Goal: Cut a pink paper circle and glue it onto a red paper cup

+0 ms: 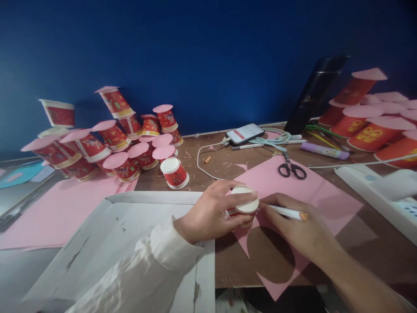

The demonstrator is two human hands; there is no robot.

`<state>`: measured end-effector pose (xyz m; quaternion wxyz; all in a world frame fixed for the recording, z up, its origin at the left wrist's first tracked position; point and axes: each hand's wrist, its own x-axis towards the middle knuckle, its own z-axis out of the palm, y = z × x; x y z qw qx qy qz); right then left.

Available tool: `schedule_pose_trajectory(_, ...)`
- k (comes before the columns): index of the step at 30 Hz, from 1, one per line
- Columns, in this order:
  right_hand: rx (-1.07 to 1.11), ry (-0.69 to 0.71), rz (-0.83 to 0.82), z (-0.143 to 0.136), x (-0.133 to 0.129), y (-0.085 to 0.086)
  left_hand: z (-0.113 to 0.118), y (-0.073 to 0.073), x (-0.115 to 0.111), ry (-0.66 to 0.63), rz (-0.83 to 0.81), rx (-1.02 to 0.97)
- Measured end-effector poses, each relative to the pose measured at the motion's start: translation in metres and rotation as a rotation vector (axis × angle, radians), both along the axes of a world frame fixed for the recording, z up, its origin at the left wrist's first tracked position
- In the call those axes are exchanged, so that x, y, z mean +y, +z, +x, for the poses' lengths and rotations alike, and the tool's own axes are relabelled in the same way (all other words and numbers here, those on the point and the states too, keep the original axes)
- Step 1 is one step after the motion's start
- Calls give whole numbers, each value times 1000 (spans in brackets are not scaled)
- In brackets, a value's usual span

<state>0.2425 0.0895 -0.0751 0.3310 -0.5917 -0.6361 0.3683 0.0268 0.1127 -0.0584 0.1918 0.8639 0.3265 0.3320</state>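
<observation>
Pinning the upturned paper cup on pink paper with my left hand, I'd keep the right hand's gripped pen tight against its rim.

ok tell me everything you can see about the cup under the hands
The paper cup is red with a white base, and stands upside down on the pink paper sheet. The left hand grips its side, fingers wrapped around it. The right hand holds a white pen whose tip meets the cup's rim at the paper.
</observation>
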Motion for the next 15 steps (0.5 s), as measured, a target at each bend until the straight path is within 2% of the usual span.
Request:
schedule_pose_trajectory(7,29,10,-14,-5,3,3,0,-1,0,6,6,-7)
schedule_pose_trajectory(15,-45,30,-55,4,0,3,0,0,0,6,-19,-7)
